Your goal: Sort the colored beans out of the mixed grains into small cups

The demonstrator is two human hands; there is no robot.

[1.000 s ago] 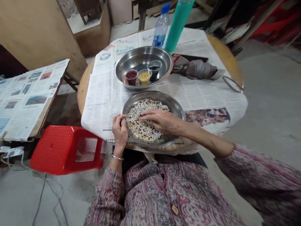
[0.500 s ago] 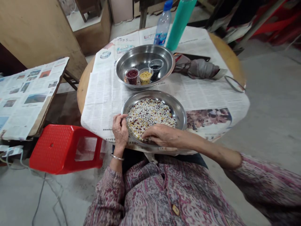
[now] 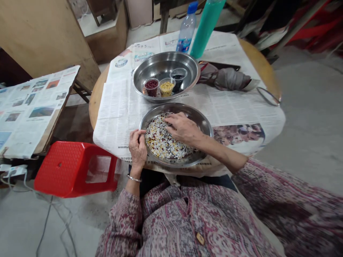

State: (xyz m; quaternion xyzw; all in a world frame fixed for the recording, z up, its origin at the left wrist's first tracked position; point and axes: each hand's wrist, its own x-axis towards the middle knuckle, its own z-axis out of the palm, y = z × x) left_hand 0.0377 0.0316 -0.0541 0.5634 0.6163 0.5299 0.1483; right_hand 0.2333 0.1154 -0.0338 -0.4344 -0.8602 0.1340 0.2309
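right hand (image 3: 183, 129) spread out over the mixed grains (image 3: 164, 141) in a steel plate (image 3: 201, 123), left hand (image 3: 138, 148) curled onto the plate's rim, and just past the plate there's a steel bowl (image 3: 166, 62) holding three small cups (image 3: 166, 87) of beans and grains, with a water bottle (image 3: 187, 30), green bottle (image 3: 207, 25), umbrella (image 3: 227, 79) and glasses (image 3: 268, 96) on the newspaper (image 3: 120, 117) covered desk (image 3: 258, 60), red stool (image 3: 75, 167) alongside

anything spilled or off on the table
No grains look spilled; the mixed grains stay in the steel plate. One odd spot: a thin wire loop, maybe glasses, sits at the edge of the table, nearly slipping off.
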